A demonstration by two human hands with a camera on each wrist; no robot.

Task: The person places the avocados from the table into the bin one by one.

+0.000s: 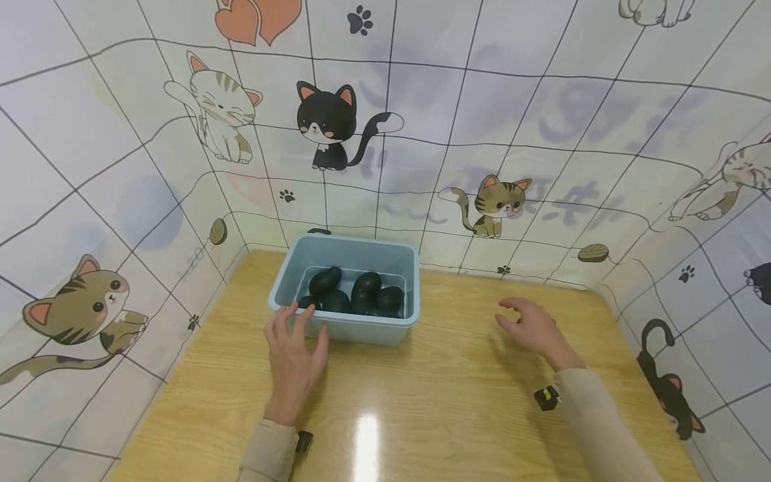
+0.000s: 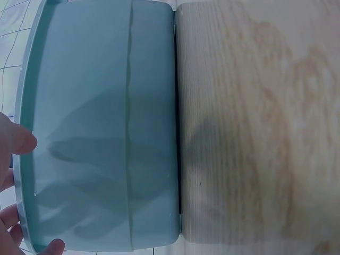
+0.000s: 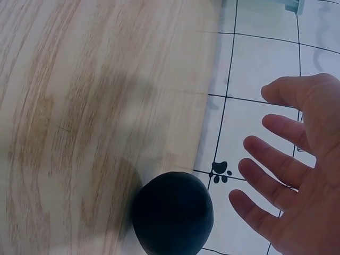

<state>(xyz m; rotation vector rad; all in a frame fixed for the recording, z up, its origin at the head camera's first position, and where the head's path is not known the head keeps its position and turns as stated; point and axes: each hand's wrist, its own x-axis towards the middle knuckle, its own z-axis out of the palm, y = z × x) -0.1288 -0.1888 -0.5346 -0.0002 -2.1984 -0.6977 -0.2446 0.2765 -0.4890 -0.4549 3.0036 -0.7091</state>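
A light blue plastic bin [image 1: 355, 329] stands on the wooden table and holds several dark avocados [image 1: 325, 281]. My left hand [image 1: 294, 365] is at the bin's front left, fingers spread and fingertips right at the front rim. In the left wrist view, its thumb [image 2: 24, 141] overlaps the rim beside the bin's blue wall. Right of the bin, my right hand [image 1: 530, 328] hovers over the table, fingers apart and lightly bent, holding nothing. Below that hand, in the right wrist view, one dark avocado [image 3: 174, 215] sits on the table; the hand mostly hides it in the head view.
White tiled-pattern sheeting with cartoon cats [image 1: 328, 127] surrounds the back and both sides of the wooden table [image 1: 446, 395]. The bin stands close to the back sheet. A small black camera [image 1: 547, 397] is strapped at the right wrist.
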